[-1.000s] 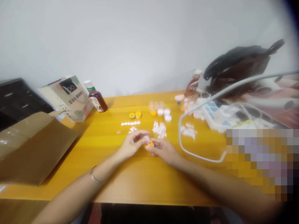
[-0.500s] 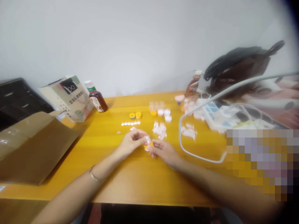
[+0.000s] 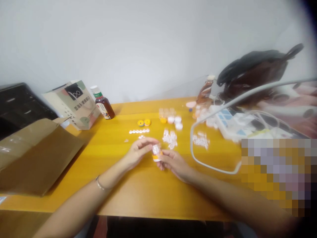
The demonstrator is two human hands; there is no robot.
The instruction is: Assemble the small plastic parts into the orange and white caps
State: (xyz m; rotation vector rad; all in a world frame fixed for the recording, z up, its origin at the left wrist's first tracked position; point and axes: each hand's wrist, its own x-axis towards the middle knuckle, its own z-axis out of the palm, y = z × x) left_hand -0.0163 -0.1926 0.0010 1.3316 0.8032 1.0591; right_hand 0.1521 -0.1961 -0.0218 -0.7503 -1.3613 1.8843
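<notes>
Both my hands meet over the middle of the yellow table (image 3: 148, 191). A small clear vial with an orange cap (image 3: 156, 153) stands between them. My right hand (image 3: 174, 162) grips it from below at the orange end. The fingertips of my left hand (image 3: 138, 152) pinch its clear top; a thin bracelet is on that wrist. Just beyond my hands lie a heap of small clear pieces (image 3: 169, 138), a row of tiny white pieces (image 3: 138, 131) and two yellow discs (image 3: 144, 123).
An open cardboard box (image 3: 34, 155) lies at the left, a paper bag (image 3: 74, 104) and a brown bottle (image 3: 103, 104) behind it. More small caps (image 3: 173, 119), a second bottle (image 3: 205, 91), a dark bag (image 3: 255, 71) and a white cable (image 3: 195, 155) lie to the right.
The vial has been turned more upright between my hands, clear end up. Both hands stay in nearly the same spot.
</notes>
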